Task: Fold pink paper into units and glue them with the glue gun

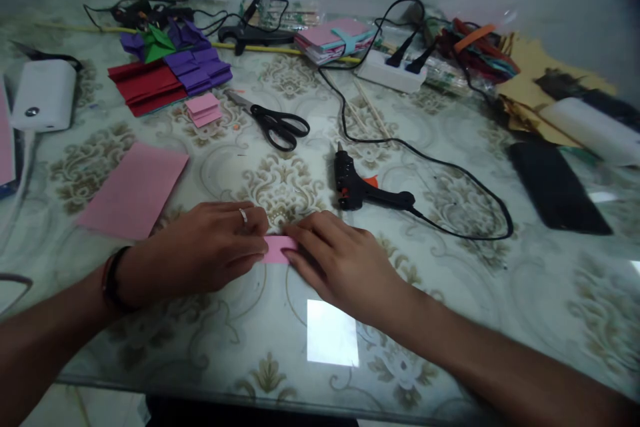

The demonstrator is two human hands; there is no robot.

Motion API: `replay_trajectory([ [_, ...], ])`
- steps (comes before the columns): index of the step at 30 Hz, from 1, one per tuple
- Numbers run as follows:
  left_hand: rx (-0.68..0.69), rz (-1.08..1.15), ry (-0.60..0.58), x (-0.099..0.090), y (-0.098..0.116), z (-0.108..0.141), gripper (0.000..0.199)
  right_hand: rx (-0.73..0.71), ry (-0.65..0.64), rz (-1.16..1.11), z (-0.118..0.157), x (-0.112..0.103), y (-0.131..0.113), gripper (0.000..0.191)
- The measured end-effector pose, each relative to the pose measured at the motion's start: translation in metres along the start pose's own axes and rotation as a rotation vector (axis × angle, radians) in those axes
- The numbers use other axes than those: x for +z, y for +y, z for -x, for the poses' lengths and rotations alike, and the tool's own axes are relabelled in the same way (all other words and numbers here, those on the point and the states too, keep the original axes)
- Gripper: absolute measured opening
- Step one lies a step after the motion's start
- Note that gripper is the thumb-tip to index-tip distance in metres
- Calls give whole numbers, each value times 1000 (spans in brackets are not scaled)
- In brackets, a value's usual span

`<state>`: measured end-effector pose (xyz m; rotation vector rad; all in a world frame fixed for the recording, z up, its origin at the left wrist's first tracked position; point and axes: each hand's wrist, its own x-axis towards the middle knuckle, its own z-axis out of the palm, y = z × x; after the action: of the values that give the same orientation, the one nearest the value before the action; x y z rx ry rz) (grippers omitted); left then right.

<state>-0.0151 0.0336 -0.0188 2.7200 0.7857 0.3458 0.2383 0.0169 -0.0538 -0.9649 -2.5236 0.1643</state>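
Observation:
A small pink paper strip [277, 249] lies low over the patterned table between my hands. My left hand [210, 247], with a ring and a dark bracelet, pinches its left end. Thumb and fingers of my right hand [340, 257] close on its right end. Parts of the strip are hidden under the fingers. A larger pink sheet [135, 190] lies flat beyond my left wrist. Farther back sits a small folded pink paper [203, 110], beside black-handled scissors [275, 121]. The black glue gun [367, 188] lies on its side beyond my right hand.
Folded red paper [147, 85] and purple paper [197, 69] lie at the back left, near a white power bank [45, 95]. A paper stack [335, 39] and a power strip [393, 71] stand behind. The glue gun's cord loops right, towards a black phone [559, 187].

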Motion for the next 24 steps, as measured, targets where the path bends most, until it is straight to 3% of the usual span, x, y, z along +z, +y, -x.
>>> replay_trajectory([
  [5, -46, -16, 46, 10, 2, -1, 7, -23, 18, -41, 0, 2, 2, 24],
  [8, -83, -23, 46, 12, 4, -3, 8, -44, 54, -66, 0, 2, 3, 23],
  [13, -73, 9, 61, 14, 7, -5, 28, -85, 69, -134, 0, 1, 2, 22],
  [19, -46, 11, 70, 16, 10, -5, 22, -115, 71, -136, 0, 1, 0, 29],
  [24, -77, 25, 68, 14, 11, -4, 24, -73, 76, -170, 0, 3, 0, 20],
])
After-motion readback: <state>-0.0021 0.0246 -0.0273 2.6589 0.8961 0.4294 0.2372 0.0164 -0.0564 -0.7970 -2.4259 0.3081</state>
